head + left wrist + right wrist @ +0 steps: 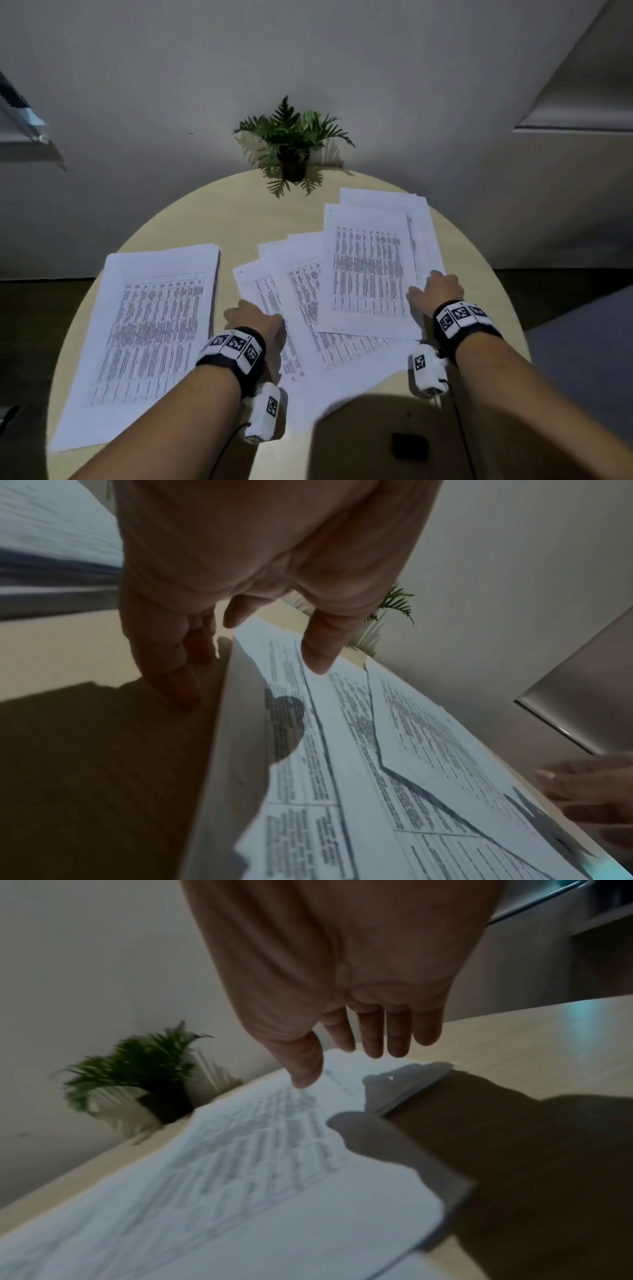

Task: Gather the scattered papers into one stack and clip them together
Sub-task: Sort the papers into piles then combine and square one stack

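Left hand pinches fanned sheets' edge; right hand loose-fingered on them. We judge gathering begun; left pile unmerged, clipping remains.

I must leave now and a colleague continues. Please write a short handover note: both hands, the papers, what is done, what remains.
Left hand: fingers lifting the left edge of the fanned middle papers, thumb on top.
Right hand: open, fingers straight over the right pile, not gripping.
A third pile lies apart at the table's left.
Done: nothing stacked yet.
Left: merge the three groups, square them, clip. A small dark object at the near edge may be the clip.
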A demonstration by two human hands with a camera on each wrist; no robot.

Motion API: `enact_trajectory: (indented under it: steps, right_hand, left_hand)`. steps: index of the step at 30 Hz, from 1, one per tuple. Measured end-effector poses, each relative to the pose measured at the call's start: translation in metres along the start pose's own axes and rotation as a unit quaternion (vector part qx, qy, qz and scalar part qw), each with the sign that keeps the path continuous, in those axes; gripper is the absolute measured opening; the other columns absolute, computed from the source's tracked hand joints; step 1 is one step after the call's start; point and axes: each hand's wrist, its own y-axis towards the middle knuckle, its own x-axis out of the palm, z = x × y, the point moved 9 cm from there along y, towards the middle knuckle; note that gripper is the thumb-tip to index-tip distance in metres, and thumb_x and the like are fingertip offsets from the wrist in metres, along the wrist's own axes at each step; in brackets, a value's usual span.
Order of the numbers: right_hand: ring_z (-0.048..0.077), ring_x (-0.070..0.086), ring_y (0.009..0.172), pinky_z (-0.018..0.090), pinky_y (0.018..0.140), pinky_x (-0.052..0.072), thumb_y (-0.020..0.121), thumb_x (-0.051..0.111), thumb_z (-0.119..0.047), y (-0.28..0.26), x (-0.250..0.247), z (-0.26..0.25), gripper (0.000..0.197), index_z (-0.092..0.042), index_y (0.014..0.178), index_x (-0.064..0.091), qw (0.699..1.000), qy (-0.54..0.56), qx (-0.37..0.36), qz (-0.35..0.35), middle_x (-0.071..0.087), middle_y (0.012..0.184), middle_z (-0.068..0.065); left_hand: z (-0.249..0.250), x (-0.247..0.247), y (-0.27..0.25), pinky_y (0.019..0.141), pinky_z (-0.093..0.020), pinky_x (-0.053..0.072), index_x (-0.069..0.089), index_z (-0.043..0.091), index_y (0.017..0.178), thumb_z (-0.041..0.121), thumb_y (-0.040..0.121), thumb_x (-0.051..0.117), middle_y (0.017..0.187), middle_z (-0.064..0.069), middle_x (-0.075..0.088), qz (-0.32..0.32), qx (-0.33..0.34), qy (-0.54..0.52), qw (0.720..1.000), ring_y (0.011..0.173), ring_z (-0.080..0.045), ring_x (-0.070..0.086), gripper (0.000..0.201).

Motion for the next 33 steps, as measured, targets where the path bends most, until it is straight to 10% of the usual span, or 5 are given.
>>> enact_trajectory:
  steps: [11,16,20,26,33]
  right_hand:
    - [0.040,0.032,0.132,0.048,0.107,0.035,0.076,0.065,-0.062,0.040,0.006,0.028,0.100,-0.017,0.150,0.016,1.000,0.006,-0.008,0.017,0.030,0.144,0.019]
    - [0.037,0.035,0.134,0.047,0.109,0.031,0.081,0.068,-0.035,0.043,0.017,0.008,0.098,-0.017,0.152,0.003,0.999,0.041,-0.018,0.006,0.035,0.146,0.016]
    - [0.036,0.055,0.118,0.039,0.095,0.046,0.089,0.055,-0.012,0.041,0.016,0.010,0.068,-0.015,0.148,0.021,0.980,0.197,-0.014,0.012,0.053,0.135,0.014]
    - [0.030,0.057,0.090,0.034,0.077,0.048,0.088,0.048,0.004,0.020,-0.049,0.016,0.027,-0.012,0.108,0.053,0.946,0.222,-0.108,0.210,0.050,0.115,0.008]
    - [0.016,0.052,0.092,0.032,0.082,0.047,0.094,0.048,-0.003,-0.021,-0.099,0.003,0.016,-0.010,0.104,0.058,0.876,0.297,-0.190,0.328,0.055,0.106,0.004]
  left_hand:
    - [0.049,0.024,0.004,0.099,-0.047,0.044,0.038,0.014,0.127,0.034,0.056,0.086,0.139,-0.016,0.028,0.044,0.029,0.044,0.998,0.121,-0.041,0.040,0.089]
    - [0.067,0.033,0.004,0.094,-0.040,0.048,0.040,0.025,0.125,0.023,0.058,0.086,0.137,-0.014,0.025,0.040,0.075,0.015,0.996,0.110,-0.041,0.049,0.081]
    - [0.072,0.034,-0.001,0.092,-0.036,0.048,0.044,0.023,0.134,0.022,0.059,0.085,0.132,-0.013,0.034,0.027,0.090,0.020,0.995,0.111,-0.039,0.052,0.085]
    - [0.076,0.010,-0.010,0.087,-0.043,0.051,0.051,0.005,0.104,0.005,0.069,0.067,0.118,-0.014,0.036,0.129,0.157,-0.060,0.977,0.087,-0.036,0.055,0.038]
    - [0.054,-0.012,-0.006,0.089,-0.037,0.048,0.040,0.017,0.135,-0.006,0.071,0.073,0.131,-0.015,0.033,0.145,0.168,-0.121,0.968,0.094,-0.036,0.057,0.075]
